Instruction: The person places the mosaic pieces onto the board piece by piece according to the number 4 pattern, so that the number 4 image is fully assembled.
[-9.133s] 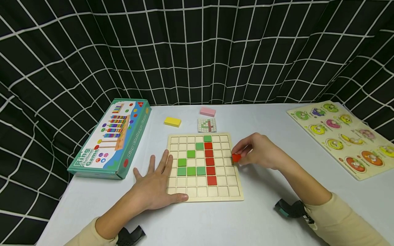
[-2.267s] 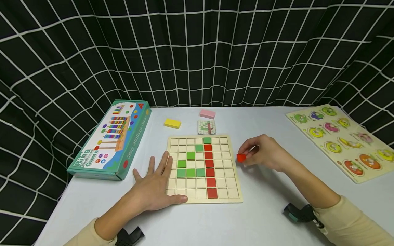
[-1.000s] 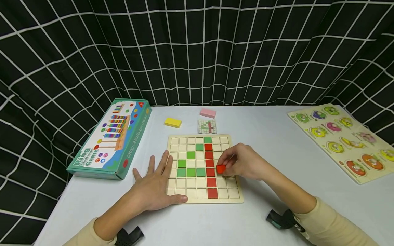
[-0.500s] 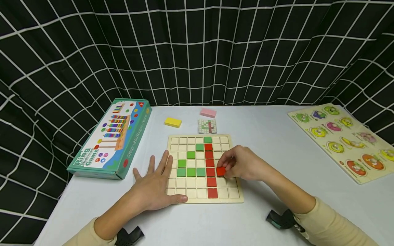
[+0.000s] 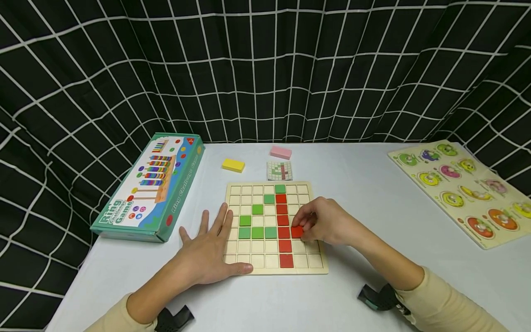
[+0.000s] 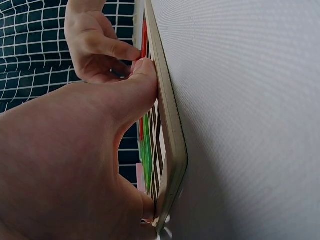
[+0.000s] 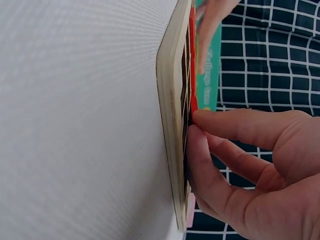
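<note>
A wooden grid board (image 5: pixel 313 262) lies on the table, with several green tiles (image 5: pixel 257 233) in a stepped shape and a column of red tiles (image 5: pixel 285 246). My right hand (image 5: pixel 327 223) pinches another red tile (image 5: pixel 297 232) over the cell just right of that column, level with the bottom green row. The tile looks nearly flat there; whether it is fully seated I cannot tell. My left hand (image 5: pixel 207 251) rests with fingers spread along the board's left edge. Its thumb (image 6: pixel 145 77) lies on the near edge in the left wrist view.
Behind the board lie a small pattern card (image 5: pixel 279 170), a pink block (image 5: pixel 280 152) and a yellow block (image 5: pixel 233 165). A green game box (image 5: pixel 166 184) stands at left. A fruit puzzle board (image 5: pixel 469 189) lies at right. A black gridded curtain (image 5: pixel 265 69) encloses the table.
A red tile was added at the column's near end. My right hand then carried another red tile leftward from beside the board and lowered it onto the grid. The left hand stays put.
</note>
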`<move>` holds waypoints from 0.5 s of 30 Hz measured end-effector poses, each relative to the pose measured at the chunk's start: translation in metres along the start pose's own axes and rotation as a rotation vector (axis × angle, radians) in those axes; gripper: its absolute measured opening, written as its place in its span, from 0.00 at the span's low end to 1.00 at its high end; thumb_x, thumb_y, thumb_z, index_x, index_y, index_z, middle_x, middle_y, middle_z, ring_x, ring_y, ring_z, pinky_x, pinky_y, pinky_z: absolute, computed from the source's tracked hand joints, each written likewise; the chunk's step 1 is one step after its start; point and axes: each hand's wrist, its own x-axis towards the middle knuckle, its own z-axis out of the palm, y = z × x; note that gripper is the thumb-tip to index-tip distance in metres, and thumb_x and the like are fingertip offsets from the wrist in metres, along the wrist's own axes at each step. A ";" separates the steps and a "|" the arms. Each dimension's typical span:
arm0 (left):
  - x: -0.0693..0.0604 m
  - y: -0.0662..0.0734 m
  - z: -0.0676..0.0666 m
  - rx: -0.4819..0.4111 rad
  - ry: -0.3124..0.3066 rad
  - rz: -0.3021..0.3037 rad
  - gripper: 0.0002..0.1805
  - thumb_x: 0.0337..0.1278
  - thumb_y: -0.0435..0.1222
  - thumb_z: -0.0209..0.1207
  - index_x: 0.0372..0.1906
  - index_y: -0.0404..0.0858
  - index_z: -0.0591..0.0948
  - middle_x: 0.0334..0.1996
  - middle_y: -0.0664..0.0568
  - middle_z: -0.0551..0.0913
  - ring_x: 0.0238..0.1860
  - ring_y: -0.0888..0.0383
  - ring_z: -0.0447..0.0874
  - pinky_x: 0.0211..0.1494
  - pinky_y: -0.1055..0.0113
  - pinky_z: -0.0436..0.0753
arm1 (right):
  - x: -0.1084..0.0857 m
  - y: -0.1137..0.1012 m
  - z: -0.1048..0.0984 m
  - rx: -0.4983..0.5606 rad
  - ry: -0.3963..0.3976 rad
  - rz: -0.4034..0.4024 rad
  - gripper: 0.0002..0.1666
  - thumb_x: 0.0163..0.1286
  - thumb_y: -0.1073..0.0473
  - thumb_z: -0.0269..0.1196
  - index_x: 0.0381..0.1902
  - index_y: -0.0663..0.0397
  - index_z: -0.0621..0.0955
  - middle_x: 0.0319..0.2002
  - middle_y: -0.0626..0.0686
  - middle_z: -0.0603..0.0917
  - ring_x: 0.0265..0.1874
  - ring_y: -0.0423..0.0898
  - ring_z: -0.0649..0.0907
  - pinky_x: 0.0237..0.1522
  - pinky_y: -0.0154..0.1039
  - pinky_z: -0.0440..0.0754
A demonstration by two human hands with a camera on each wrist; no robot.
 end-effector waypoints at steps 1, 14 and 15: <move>0.000 0.000 0.000 -0.001 -0.001 -0.001 0.73 0.45 0.77 0.62 0.85 0.37 0.49 0.86 0.45 0.39 0.82 0.26 0.41 0.58 0.08 0.46 | 0.000 0.000 0.000 -0.002 0.000 -0.002 0.16 0.51 0.74 0.75 0.35 0.52 0.89 0.26 0.47 0.84 0.29 0.41 0.81 0.33 0.33 0.80; -0.001 -0.001 0.000 -0.031 0.017 0.025 0.70 0.47 0.74 0.65 0.85 0.38 0.51 0.86 0.45 0.38 0.83 0.28 0.39 0.65 0.12 0.44 | -0.010 0.001 -0.009 -0.065 0.091 -0.069 0.13 0.68 0.68 0.67 0.48 0.53 0.89 0.44 0.52 0.90 0.40 0.46 0.88 0.41 0.41 0.85; -0.001 -0.001 -0.001 -0.034 0.026 0.030 0.69 0.48 0.74 0.65 0.85 0.38 0.51 0.86 0.45 0.38 0.83 0.29 0.39 0.66 0.13 0.44 | -0.013 0.002 -0.011 -0.080 0.111 -0.071 0.15 0.70 0.68 0.65 0.52 0.54 0.88 0.50 0.54 0.89 0.43 0.48 0.88 0.44 0.43 0.86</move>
